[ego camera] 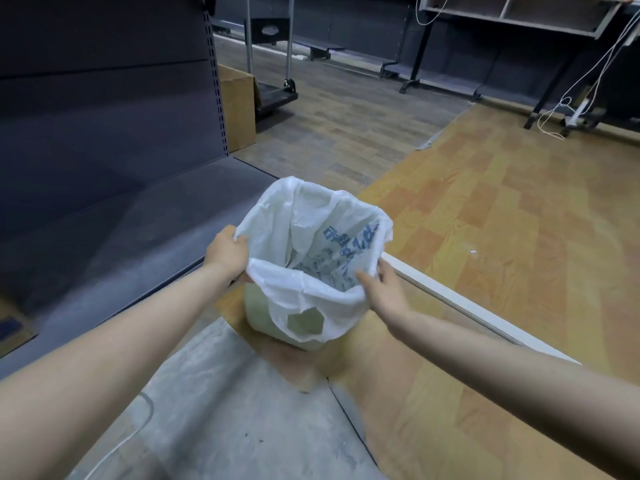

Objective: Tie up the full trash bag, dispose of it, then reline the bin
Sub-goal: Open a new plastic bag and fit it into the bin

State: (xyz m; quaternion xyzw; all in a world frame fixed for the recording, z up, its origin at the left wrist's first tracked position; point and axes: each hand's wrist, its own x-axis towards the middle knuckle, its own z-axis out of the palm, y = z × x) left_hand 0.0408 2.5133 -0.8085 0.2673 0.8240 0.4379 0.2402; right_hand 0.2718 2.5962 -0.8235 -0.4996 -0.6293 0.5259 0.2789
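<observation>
Thin white bag [304, 258] lining a pale round bin [263, 313]
Left hand [227, 252] grips the crinkled rim at 9 o'clock, right hand [384, 289] pinches it at 3; blue print unreadable.

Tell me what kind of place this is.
Probably an emptied shop or stockroom: bare slotted shelving, a cardboard box beside a platform cart, and more empty racks along the far wall.

The bag [304, 237] between the two grips is white, with blue print on its inner wall just beyond the right grip. Below both grips the bin [263, 317] shows pale green. The floor [485, 237] is orange-tan wood pattern.
</observation>
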